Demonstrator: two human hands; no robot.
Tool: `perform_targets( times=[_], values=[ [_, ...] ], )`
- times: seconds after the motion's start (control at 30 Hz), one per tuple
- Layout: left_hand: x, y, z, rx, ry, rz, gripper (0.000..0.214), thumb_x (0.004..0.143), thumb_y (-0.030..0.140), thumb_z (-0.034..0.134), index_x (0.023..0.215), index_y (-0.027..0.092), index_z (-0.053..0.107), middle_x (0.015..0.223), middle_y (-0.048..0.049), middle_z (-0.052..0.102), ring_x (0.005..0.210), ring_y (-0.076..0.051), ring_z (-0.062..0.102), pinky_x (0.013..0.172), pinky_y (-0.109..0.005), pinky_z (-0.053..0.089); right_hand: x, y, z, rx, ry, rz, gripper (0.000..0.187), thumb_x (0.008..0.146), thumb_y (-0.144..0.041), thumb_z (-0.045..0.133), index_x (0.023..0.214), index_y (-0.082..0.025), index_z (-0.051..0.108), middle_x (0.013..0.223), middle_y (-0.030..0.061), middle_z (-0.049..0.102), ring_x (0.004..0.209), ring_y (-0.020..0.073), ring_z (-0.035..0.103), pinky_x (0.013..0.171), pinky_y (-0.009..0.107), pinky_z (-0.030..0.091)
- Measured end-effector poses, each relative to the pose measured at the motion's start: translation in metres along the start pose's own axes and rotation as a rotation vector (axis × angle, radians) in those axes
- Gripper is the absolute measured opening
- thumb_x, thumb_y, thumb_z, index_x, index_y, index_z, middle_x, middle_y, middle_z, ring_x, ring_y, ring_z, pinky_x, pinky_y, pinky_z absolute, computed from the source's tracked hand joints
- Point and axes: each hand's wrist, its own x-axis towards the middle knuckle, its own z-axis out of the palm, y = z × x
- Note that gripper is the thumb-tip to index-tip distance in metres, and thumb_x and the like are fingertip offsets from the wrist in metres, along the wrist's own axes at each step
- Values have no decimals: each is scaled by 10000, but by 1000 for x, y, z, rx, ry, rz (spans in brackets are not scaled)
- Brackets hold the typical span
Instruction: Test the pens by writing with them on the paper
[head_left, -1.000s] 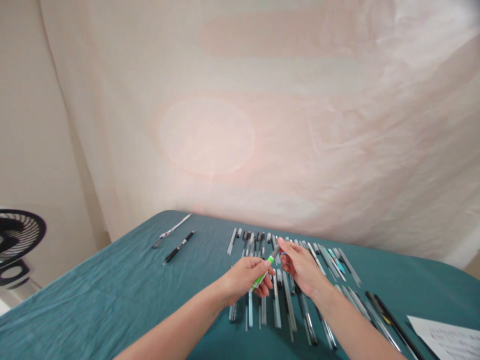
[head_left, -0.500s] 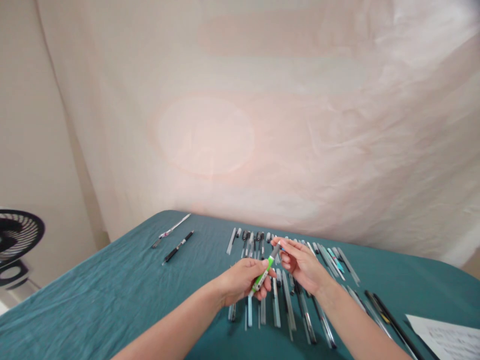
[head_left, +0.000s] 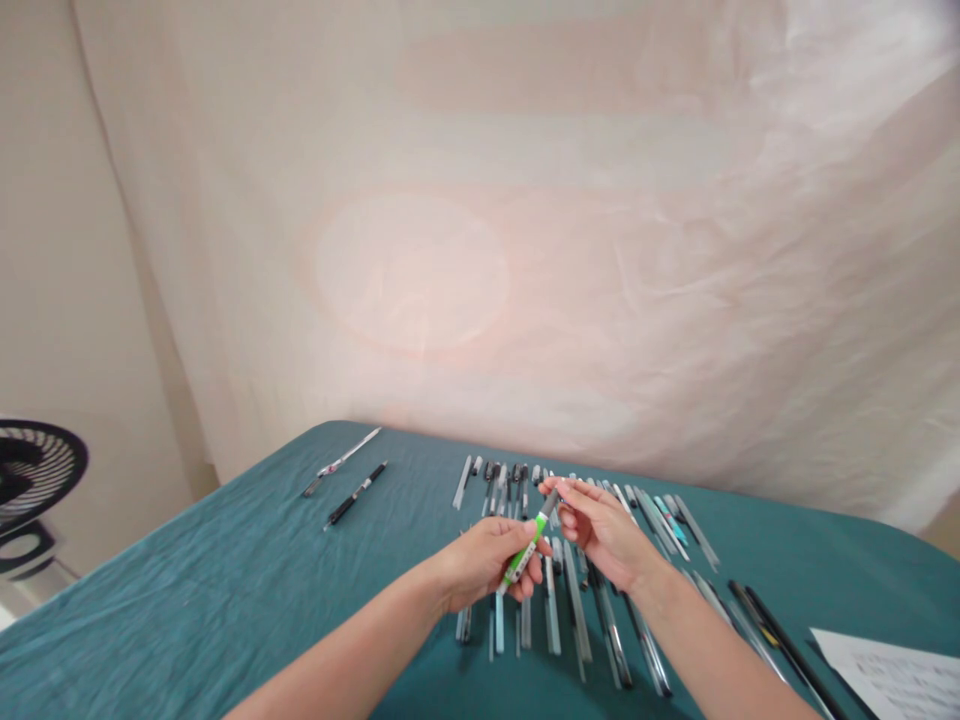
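My left hand (head_left: 487, 562) is closed round the barrel of a green and white pen (head_left: 524, 556), held tilted above the table. My right hand (head_left: 604, 530) pinches the pen's grey upper end (head_left: 550, 503) between thumb and fingertips. Both hands hover over rows of several pens (head_left: 570, 600) laid side by side on the teal tablecloth (head_left: 225, 590).
Two separate pens, a white one (head_left: 343, 461) and a black one (head_left: 357, 494), lie at the table's far left. More dark pens (head_left: 772, 625) and a printed white sheet (head_left: 892, 675) are at the right. A black fan (head_left: 34, 480) stands off the left edge. A wrinkled pale cloth hangs behind.
Both hands with the green pen have shifted slightly left and nearer. The right hand's fingertips have closed tighter onto the pen's grey end.
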Motion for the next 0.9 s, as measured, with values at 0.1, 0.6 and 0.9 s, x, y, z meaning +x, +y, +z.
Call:
perform_targets(
  times=[0.1,0.6,0.9],
  values=[
    [0,0,0,-4,10,1,451,732,550,509,810,112,582,578,10,568,426,-68,481,460,-201,361,-1,2,1,-25,20,27,254,666,-388,674,777,-162,646,626,-11,565,449,50,402,390,169,324],
    [0,-1,-1,-51,-21,-1,419,754,519,508,821,113,590,585,9,571,428,-65,483,456,-199,353,-1,-3,0,26,-37,31,231,675,-326,681,848,-174,661,901,33,617,473,32,410,384,155,344],
    [0,0,0,-33,-11,-10,431,742,527,516,810,108,591,583,5,571,425,-68,481,452,-202,355,1,4,-4,-54,76,42,215,657,-341,702,672,-143,619,472,-56,436,417,30,354,377,133,312]
  ],
)
